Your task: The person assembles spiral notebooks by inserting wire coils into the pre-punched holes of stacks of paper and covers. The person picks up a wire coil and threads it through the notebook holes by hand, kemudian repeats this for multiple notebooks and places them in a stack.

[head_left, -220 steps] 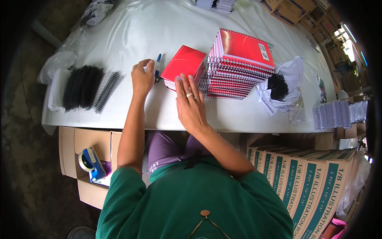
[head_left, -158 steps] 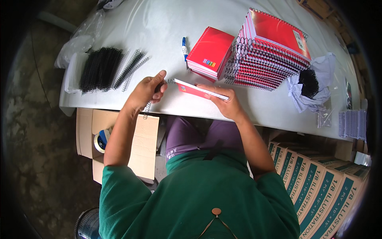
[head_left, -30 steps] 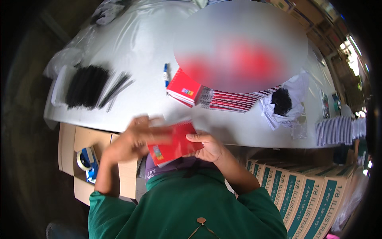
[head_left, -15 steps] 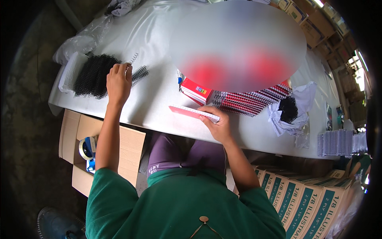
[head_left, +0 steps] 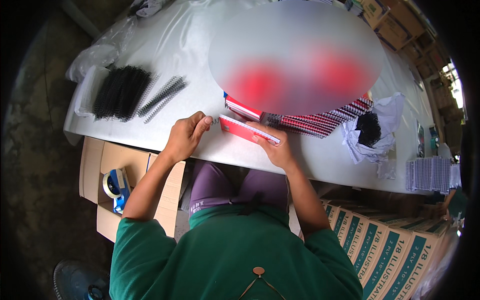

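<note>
Below, right hand (head_left: 274,147) grips a red notebook (head_left: 246,129); left hand (head_left: 187,136) pinches its spiral end.

Red notebook (head_left: 246,130), black binding coils (head_left: 120,92), white table (head_left: 180,55), green sleeves (head_left: 145,250)

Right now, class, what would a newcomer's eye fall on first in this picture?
First, the red notebook at the near edge of the white table, steadied by the right hand while the left hand pinches a thin coil at its end. Next, the heap of black coils far left, and the stack of red notebooks to the right.
</note>
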A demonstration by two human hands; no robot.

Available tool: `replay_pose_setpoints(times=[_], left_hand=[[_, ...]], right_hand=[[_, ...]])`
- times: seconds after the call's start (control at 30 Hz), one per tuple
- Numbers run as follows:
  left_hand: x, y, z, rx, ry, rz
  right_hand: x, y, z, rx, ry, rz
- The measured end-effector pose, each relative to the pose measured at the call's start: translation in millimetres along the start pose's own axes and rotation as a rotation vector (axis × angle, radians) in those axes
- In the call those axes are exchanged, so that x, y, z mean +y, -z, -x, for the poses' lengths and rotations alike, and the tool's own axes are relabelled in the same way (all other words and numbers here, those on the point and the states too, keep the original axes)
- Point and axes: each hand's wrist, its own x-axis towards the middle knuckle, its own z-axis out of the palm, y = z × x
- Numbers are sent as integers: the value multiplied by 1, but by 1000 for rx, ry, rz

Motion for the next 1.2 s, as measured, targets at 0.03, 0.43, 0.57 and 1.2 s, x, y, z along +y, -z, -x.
replay_pose_setpoints(times=[0.03,0.43,0.57,1.2], left_hand=[[-1,-1,-1,33,-18,18],[11,22,-26,-450,615,633],[18,34,-35,-500,591,705],[30,44,-37,-481,-70,64]], right_hand=[[0,0,0,-9,2,6],[4,-2,1,15,43,37],[6,-3,0,13,141,87],[3,-14,10,100,-1,91]])
